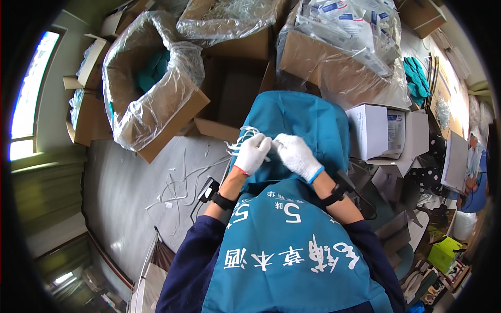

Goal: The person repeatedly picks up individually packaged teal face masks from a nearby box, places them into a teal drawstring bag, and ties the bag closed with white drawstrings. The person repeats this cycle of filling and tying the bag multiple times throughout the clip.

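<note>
My left hand (253, 154), in a white knit glove with a red cuff edge, is closed over my lap. Several thin white cords (244, 136) fan out from behind and beside its fingers. Close by on the right, my right hand (297, 156) wears a white glove with a blue cuff edge. Its fingertips are pinched together, almost meeting the left fingers. Whatever lies between those right fingertips is too small to make out. Beneath both hands a teal apron (308, 117) with white printing covers my lap.
Plastic-lined cartons stand ahead: one with teal items (182, 91), another heaped with white packets (347, 23). A small white box (368, 133) of packets sits at right. Teal gloves (416, 78) lie beyond it. Loose white strands (177, 190) litter the grey floor at left.
</note>
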The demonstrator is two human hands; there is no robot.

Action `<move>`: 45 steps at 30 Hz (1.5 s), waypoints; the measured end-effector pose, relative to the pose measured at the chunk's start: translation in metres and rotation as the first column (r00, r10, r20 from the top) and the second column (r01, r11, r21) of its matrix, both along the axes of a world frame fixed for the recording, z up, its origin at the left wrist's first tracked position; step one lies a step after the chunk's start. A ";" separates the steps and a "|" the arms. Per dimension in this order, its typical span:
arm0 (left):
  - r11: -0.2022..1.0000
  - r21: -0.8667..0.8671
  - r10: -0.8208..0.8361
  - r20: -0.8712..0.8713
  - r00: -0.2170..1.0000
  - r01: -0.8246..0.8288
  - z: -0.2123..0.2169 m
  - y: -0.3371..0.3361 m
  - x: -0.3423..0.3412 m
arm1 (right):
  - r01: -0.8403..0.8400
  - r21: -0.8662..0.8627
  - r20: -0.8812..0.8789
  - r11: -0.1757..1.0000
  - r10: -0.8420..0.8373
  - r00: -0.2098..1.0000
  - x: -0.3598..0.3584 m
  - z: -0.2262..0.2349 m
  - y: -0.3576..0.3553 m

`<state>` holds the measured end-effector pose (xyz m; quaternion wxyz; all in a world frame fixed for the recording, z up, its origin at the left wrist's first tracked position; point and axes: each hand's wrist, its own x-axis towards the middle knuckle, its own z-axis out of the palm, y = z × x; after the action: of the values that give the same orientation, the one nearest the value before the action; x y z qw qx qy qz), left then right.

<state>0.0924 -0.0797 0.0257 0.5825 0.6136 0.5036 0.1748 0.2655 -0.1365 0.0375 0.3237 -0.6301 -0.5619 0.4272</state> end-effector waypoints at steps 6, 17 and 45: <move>0.921 0.362 0.253 -0.269 0.929 -0.145 -0.043 0.017 0.007 | 0.182 -0.166 -0.065 0.969 -0.195 0.979 -0.033 -0.040 0.008; 0.710 0.686 0.264 -0.466 0.845 0.157 -0.064 0.006 0.024 | 0.222 -0.457 -0.146 0.861 -0.319 0.936 -0.022 -0.014 -0.035; 0.883 -0.462 0.192 0.198 0.961 -0.081 -0.002 0.010 0.024 | 0.160 -0.312 -0.369 0.937 -0.274 0.888 0.040 0.013 -0.056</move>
<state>0.1168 -0.0699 0.0236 0.7507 0.3995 0.4991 0.1668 0.3051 -0.1926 0.0505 0.3896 -0.6251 -0.3431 0.5829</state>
